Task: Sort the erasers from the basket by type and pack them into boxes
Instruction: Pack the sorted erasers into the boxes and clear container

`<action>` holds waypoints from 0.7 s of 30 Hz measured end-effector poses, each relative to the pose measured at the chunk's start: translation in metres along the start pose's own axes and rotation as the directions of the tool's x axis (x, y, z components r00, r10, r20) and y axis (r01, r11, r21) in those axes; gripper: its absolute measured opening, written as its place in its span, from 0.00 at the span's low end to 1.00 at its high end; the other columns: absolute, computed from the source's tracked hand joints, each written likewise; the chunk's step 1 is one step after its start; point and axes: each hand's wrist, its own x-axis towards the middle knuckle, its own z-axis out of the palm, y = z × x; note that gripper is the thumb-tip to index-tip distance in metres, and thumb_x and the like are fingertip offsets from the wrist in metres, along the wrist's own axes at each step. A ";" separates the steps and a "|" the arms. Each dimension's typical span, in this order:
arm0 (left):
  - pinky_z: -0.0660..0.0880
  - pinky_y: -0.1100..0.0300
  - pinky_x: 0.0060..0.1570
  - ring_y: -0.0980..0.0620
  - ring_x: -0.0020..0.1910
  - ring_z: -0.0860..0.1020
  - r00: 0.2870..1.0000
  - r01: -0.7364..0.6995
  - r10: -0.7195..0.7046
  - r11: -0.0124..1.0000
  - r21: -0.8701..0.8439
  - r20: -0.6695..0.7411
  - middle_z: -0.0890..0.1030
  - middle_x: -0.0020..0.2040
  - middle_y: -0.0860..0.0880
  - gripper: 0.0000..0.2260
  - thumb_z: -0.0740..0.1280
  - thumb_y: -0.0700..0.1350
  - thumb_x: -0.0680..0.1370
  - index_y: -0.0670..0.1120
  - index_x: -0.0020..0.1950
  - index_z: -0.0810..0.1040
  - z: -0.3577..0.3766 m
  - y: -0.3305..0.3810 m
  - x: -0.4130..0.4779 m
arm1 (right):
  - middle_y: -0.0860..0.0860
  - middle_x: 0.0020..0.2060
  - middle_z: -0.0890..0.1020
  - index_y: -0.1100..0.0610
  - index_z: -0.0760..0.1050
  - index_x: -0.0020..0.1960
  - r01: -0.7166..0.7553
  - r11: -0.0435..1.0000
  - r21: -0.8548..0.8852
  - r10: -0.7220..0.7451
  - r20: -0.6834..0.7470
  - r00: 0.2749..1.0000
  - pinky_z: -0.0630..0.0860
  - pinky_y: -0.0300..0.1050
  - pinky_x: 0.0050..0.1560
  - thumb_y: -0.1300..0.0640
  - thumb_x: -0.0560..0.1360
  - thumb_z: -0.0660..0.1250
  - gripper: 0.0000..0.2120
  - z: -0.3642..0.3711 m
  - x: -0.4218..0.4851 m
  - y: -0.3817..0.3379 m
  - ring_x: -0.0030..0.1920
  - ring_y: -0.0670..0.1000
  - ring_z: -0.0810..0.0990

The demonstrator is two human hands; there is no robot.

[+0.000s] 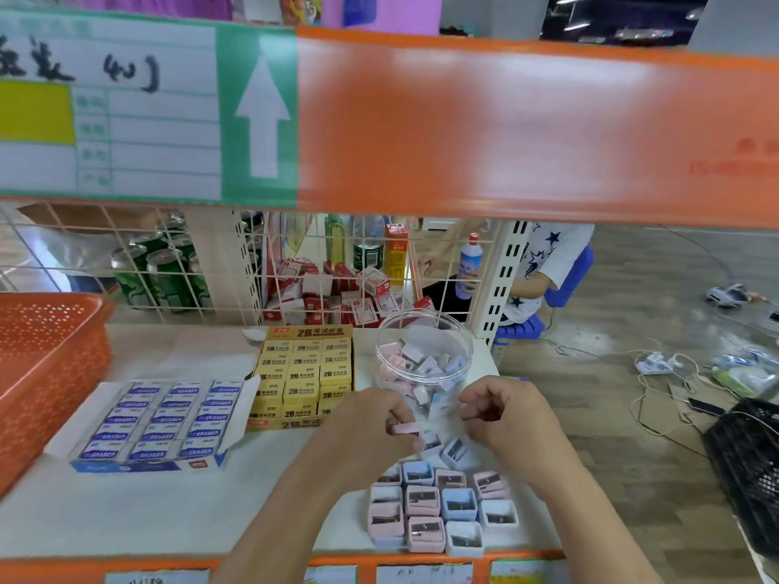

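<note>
Pink eraser (405, 429) sits pinched in the left hand (371, 419) just in front of the clear jar (423, 351), the right hand (506, 408) curled beside it, its hold impossible to tell, and a hasty toss could clip the jar's rim and bounce off the shelf (126, 512).

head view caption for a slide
Left hand pinches a pink piece near pastel rows, a blue box and a yellow box
</note>
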 end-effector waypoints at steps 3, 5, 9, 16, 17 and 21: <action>0.74 0.62 0.37 0.57 0.35 0.76 1.000 0.013 -0.013 1.000 -0.014 -0.016 0.80 0.39 0.52 0.06 0.73 0.52 0.72 0.52 0.43 0.78 -0.001 0.002 0.002 | 0.45 0.38 0.80 0.44 0.76 0.40 -0.041 0.987 -0.156 0.061 0.130 0.990 0.70 0.34 0.35 0.56 0.68 0.75 0.10 -0.006 0.003 0.000 0.37 0.43 0.78; 0.72 0.66 0.34 0.59 0.32 0.75 1.000 0.017 -0.017 1.000 -0.024 -0.023 0.80 0.37 0.53 0.06 0.73 0.51 0.72 0.52 0.42 0.78 0.001 0.005 0.002 | 0.45 0.40 0.79 0.43 0.74 0.42 -0.072 0.971 -0.227 0.128 0.241 0.962 0.69 0.33 0.35 0.52 0.67 0.76 0.11 -0.005 0.002 -0.001 0.36 0.41 0.76; 0.70 0.68 0.32 0.60 0.30 0.73 0.998 0.045 -0.048 0.996 -0.077 -0.041 0.79 0.35 0.54 0.07 0.74 0.51 0.71 0.52 0.40 0.78 0.003 0.009 0.001 | 0.47 0.38 0.79 0.50 0.78 0.45 -0.047 0.982 -0.185 0.093 0.248 0.964 0.73 0.32 0.32 0.61 0.68 0.74 0.10 0.000 0.004 -0.003 0.33 0.42 0.75; 0.69 0.73 0.33 0.66 0.32 0.75 0.987 0.026 -0.050 0.988 -0.150 -0.155 0.79 0.35 0.56 0.03 0.74 0.49 0.72 0.52 0.45 0.83 -0.007 0.020 -0.003 | 0.47 0.31 0.80 0.53 0.78 0.34 -0.064 0.998 -0.001 0.063 0.234 0.970 0.73 0.40 0.33 0.67 0.65 0.73 0.10 -0.001 0.009 0.012 0.30 0.44 0.76; 0.67 0.75 0.33 0.68 0.32 0.74 0.983 0.021 -0.049 0.987 -0.158 -0.179 0.78 0.33 0.59 0.04 0.73 0.49 0.73 0.52 0.47 0.83 -0.008 0.022 -0.003 | 0.46 0.29 0.79 0.54 0.78 0.33 -0.063 0.997 0.035 0.054 0.229 0.972 0.72 0.40 0.32 0.68 0.66 0.72 0.10 -0.002 0.011 0.014 0.29 0.44 0.75; 0.66 0.77 0.31 0.70 0.29 0.73 0.958 -0.028 -0.014 0.989 -0.143 -0.285 0.75 0.26 0.64 0.04 0.71 0.47 0.75 0.49 0.48 0.84 -0.016 0.039 0.003 | 0.47 0.27 0.78 0.57 0.78 0.34 -0.034 0.986 0.163 -0.001 0.211 0.978 0.68 0.37 0.29 0.70 0.67 0.73 0.10 -0.005 0.013 0.014 0.26 0.43 0.71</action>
